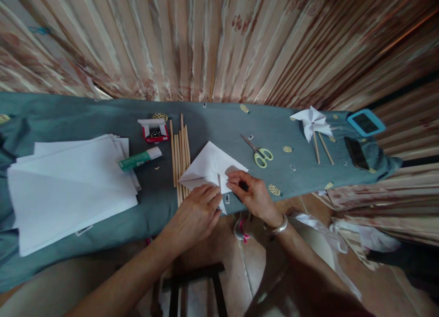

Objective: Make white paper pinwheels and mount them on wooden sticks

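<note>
A white square of paper (208,160), cut inward with slits from its corners, lies in front of me at the table's near edge. My left hand (199,209) holds down its lower left part, fingers bent over the paper and partly hiding it. With thumb and fingertips my right hand (252,193) pinches a cut flap on the right side of the sheet. Several wooden sticks (178,154) lie side by side, partly under the sheet's left corner. Scissors (259,154) with green handles rest to the right, apart from both hands.
On the left are a stack of white paper (68,189), a green glue stick (140,158) and an open red box (155,133) of small dark pieces. A paper pinwheel (313,122), sticks, a phone (356,153) and a blue-framed device (366,122) lie right. Curtains (192,42) hang behind.
</note>
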A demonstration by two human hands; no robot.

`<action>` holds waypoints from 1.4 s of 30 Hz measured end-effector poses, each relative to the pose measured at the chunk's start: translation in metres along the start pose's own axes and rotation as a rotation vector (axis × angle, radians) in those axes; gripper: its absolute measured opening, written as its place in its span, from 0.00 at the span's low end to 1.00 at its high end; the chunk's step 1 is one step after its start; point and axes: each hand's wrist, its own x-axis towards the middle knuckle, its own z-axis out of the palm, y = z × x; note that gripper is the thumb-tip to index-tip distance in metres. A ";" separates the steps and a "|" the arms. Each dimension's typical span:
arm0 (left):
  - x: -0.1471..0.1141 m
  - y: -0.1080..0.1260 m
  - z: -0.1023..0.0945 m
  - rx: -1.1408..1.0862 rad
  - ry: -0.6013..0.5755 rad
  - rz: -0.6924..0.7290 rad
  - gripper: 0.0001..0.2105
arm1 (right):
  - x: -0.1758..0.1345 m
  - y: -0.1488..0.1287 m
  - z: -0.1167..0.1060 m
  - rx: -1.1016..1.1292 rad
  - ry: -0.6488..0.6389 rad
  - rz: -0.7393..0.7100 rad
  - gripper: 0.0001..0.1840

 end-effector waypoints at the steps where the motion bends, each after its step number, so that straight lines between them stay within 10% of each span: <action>1: 0.000 0.000 0.000 0.010 -0.002 -0.005 0.07 | 0.001 0.000 0.001 0.000 0.002 0.007 0.10; 42: 0.004 0.010 0.012 0.001 -0.032 -0.095 0.24 | 0.006 -0.005 0.003 -0.116 0.001 0.050 0.06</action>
